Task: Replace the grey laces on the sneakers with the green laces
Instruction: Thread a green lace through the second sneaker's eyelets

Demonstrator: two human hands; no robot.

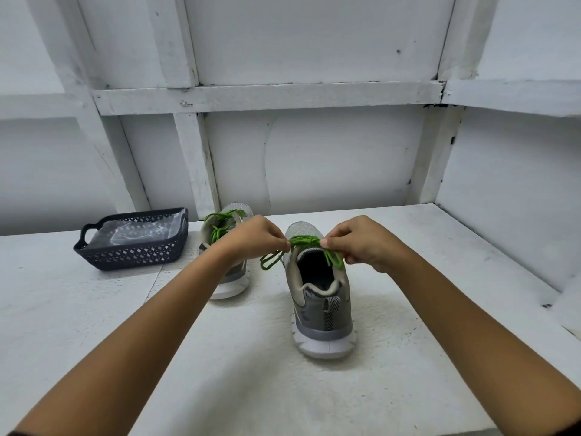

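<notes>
Head view: left hand (257, 237) and right hand (358, 240) each pinch the green lace (305, 241) above the near grey sneaker (323, 313), heel toward the camera on the white table (94, 325). Second sneaker (231, 215), green-laced, stands beside a dark basket (132, 253).

Person, two arms in view. Bare left hand (254, 236) and right hand (361, 243), nails short. Bare left forearm (141, 325) and right forearm (471, 325), uncovered along their visible length. Dark sliver (11, 432) at lower-left corner, perhaps a sleeve edge; too small to tell.
</notes>
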